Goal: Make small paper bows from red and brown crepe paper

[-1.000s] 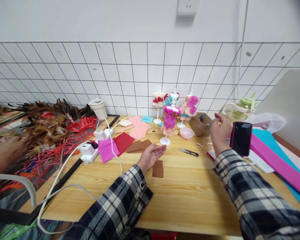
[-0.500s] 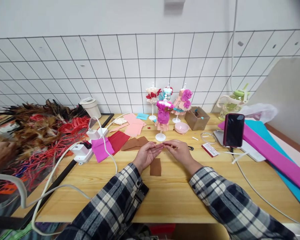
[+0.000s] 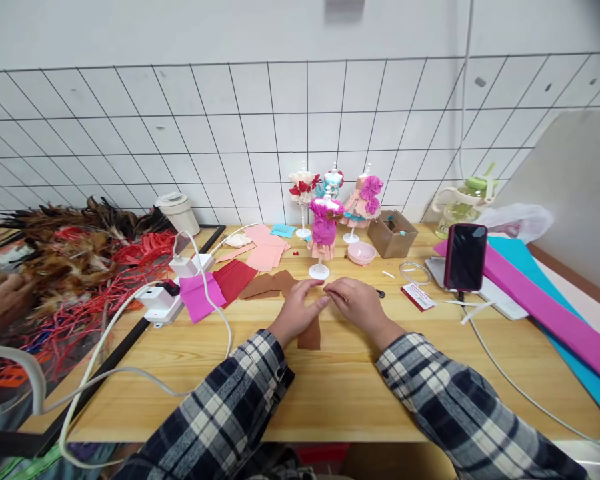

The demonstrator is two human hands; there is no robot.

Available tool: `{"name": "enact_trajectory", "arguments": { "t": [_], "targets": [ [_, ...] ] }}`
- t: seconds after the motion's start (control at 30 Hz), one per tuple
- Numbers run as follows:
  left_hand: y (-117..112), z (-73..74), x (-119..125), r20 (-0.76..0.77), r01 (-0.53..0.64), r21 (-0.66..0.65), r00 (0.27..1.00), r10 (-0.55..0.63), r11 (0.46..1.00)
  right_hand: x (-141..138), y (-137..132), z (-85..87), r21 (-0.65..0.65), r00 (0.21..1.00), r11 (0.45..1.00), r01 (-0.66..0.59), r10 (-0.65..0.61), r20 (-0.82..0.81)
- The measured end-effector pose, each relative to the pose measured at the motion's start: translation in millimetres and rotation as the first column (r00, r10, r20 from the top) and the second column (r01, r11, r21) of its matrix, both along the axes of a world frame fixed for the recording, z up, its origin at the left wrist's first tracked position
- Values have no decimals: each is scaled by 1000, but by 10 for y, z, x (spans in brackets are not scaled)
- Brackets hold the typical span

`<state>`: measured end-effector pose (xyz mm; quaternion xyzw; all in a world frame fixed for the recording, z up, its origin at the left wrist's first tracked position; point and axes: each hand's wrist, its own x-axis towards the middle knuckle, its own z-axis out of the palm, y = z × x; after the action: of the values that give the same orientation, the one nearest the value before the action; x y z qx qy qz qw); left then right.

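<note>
My left hand (image 3: 298,311) is above the table with its thumb and fingers apart, and I see nothing held in it. Close beside it, the fingertips of my right hand (image 3: 356,305) are pinched together, and whatever they hold is too small to make out. Under my left hand lies a brown paper piece (image 3: 309,335), partly covered by it. Just beyond my hands stands a small dress form (image 3: 324,227) in a magenta and peach paper dress, on a white round base. More brown paper pieces (image 3: 260,287) lie to the left of my hands.
Several dressed forms (image 3: 363,203) stand behind, near a pink bowl (image 3: 361,253) and a cardboard box (image 3: 393,237). A phone (image 3: 465,257) is at right. Power strips (image 3: 163,305) and cables lie left. Another person's hand (image 3: 5,300) touches the feathers (image 3: 75,250).
My left hand has turned from palm-up to a more palm-down pose, its thumb now apart from the fingers. The right hand's fingers have curled in more. The view has shifted slightly.
</note>
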<state>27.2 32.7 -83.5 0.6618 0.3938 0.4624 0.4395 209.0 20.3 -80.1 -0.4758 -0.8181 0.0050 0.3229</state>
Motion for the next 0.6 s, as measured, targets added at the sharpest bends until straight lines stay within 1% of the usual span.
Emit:
{"name": "enact_trajectory", "arguments": {
  "t": [0.07,0.17,0.3,0.37,0.47,0.6],
  "targets": [
    [-46,-1,59,-40,39,26,998,-38,999,-27,-33,16,11,1000,1000,-14,14,-23],
    [-55,-16,103,-52,26,46,998,-23,999,-42,-53,31,20,996,1000,-10,12,-86],
    [-23,-23,87,-72,34,55,997,-30,998,-19,-39,34,40,990,999,6,0,-142],
    [-21,-21,73,-120,49,58,992,-42,997,9,-27,30,47,990,999,26,-19,-141],
    [-32,-11,54,-166,85,16,983,-81,996,57,-10,19,52,993,997,50,-44,-111],
    [-38,11,29,-77,192,-88,977,-199,977,86,12,10,68,995,996,50,-44,-87]
  ]
}}
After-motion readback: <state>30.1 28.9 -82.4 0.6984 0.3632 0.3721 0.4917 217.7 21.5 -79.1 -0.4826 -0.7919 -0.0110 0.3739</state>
